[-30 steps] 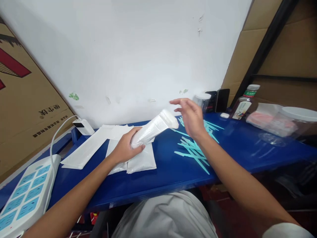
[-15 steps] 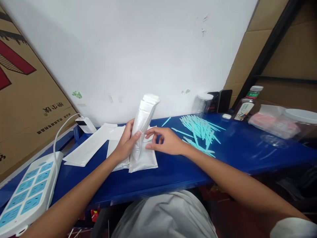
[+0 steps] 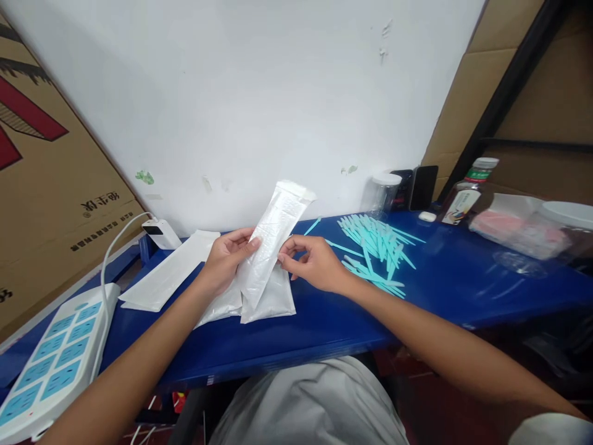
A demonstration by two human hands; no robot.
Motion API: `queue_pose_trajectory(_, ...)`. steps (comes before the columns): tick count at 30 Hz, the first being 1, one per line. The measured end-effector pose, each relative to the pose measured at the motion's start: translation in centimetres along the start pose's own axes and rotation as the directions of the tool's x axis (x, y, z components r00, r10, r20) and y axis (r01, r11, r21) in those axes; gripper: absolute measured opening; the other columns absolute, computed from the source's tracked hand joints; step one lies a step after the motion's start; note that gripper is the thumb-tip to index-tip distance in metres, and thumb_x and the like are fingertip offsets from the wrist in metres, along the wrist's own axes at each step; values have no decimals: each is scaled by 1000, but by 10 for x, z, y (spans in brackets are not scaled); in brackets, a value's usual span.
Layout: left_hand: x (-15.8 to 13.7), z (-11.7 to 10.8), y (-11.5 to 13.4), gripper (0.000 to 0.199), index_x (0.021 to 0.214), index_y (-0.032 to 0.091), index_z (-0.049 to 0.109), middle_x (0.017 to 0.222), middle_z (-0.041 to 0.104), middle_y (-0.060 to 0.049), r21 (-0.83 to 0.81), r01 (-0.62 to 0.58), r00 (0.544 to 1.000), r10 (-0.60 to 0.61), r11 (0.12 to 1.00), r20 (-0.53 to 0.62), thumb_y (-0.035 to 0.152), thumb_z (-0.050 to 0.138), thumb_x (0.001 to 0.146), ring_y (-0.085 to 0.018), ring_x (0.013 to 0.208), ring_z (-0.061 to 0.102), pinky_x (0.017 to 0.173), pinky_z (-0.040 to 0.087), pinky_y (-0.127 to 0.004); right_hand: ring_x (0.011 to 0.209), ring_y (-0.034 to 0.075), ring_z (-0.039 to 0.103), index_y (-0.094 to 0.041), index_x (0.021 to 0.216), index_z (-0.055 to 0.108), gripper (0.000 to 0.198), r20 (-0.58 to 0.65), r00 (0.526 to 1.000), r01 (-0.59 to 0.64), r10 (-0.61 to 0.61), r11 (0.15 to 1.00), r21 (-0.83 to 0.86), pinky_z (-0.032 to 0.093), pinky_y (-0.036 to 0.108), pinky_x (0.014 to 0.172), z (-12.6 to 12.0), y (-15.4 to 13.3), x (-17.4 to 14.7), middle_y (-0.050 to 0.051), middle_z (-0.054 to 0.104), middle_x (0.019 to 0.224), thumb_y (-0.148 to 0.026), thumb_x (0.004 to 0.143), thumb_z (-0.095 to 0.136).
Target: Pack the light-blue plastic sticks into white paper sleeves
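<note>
My left hand [image 3: 230, 256] grips a long white plastic pouch [image 3: 277, 232] by its left edge, thumb on its front. The pouch leans to the right, its folded end up. At its right edge my right hand [image 3: 308, 262] is closed, thumb and forefinger pinched against that side; part of the fingertips is hidden. Below the held pouch two filled white pouches [image 3: 273, 303] lie on the blue table, partly covered by it and by my left hand. Flat white bags [image 3: 169, 275] lie to the left. Right of my right hand is a pile of thin teal sticks [image 3: 375, 244].
On the blue table [image 3: 445, 284] stand a clear jar with a white lid [image 3: 380, 194], phones [image 3: 422, 187], a brown bottle [image 3: 467, 194] and a plastic tub [image 3: 560, 225]. A power strip [image 3: 58, 358] and a white corded device [image 3: 162, 233] are at left. A white wall [image 3: 278, 93] rises behind.
The held pouch has turned so its broad side faces me, and its top has tipped right. My right hand's fingers have closed in at its right edge. The left hand has shifted slightly left.
</note>
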State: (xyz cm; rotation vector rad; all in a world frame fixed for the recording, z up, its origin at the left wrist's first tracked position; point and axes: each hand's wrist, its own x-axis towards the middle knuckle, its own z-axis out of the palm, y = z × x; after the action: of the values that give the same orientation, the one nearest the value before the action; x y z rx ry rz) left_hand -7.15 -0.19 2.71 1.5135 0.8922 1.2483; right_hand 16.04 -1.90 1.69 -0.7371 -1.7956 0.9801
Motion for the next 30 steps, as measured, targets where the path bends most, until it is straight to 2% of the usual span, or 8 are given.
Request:
queue_pose_trajectory(4,1,-3,-2,43,115,19,81,106,81,-11,-24,112,992,-110,993,59,50,84,85,-30,92,76,83,59,-40,78,20,70,-19,92,70,32,-15,999,-34,34,999,31,60,27,54,0,4,1,6,73,87,-49,87,78)
queue_pose_trajectory(9,-1,3,-3,42,113,21,82,112,80,-10,-2,8,999,-7,1000,32,57,72,94,-32,103,74,87,59,-42,74,20,71,-19,93,70,39,-14,998,-54,55,997,59,60,28,49,3,8,1,7,74,87,-58,92,71)
queue_pose_trajectory(13,-3,4,0,43,121,23,80,119,79,-9,81,-33,999,30,996,41,53,78,90,-33,109,73,94,57,-43,77,21,72,-18,91,71,39,-35,998,-46,47,998,41,61,28,51,3,5,1,7,74,86,-58,90,74)
queue_pose_trajectory(19,-4,5,2,46,119,22,81,113,81,-11,118,-18,999,14,993,30,52,83,85,-34,110,73,91,58,-43,73,21,70,-20,85,69,34,-63,997,-52,52,999,12,59,29,48,2,7,1,6,72,84,-52,95,66)
queue_pose_trajectory(23,-1,3,-3,56,131,22,75,119,79,-11,52,56,998,-56,997,9,56,79,88,-33,108,74,85,59,-39,74,20,69,-20,75,64,32,-101,995,10,0,995,97,64,34,62,-3,2,4,3,68,78,-47,91,71)
queue_pose_trajectory(26,0,-2,-3,57,136,21,71,122,78,-12,6,163,982,-163,987,95,57,75,92,-31,105,76,82,61,-37,74,18,69,-21,72,60,34,-126,991,72,-46,975,210,65,37,74,-11,-5,8,1,68,79,-48,88,74)
queue_pose_trajectory(28,-1,-4,-3,55,134,20,72,119,79,-12,-2,194,970,-191,981,148,54,78,91,-29,101,77,84,61,-37,72,17,68,-21,70,59,35,-156,987,70,-32,967,244,65,35,73,-18,-8,11,0,67,75,-48,87,75)
queue_pose_trajectory(30,-3,-3,-2,54,132,19,73,114,81,-12,3,179,972,-178,984,152,50,82,89,-29,97,78,86,62,-39,68,17,67,-21,74,60,37,-150,988,10,35,957,289,65,33,65,-23,-8,12,0,66,73,-52,88,73)
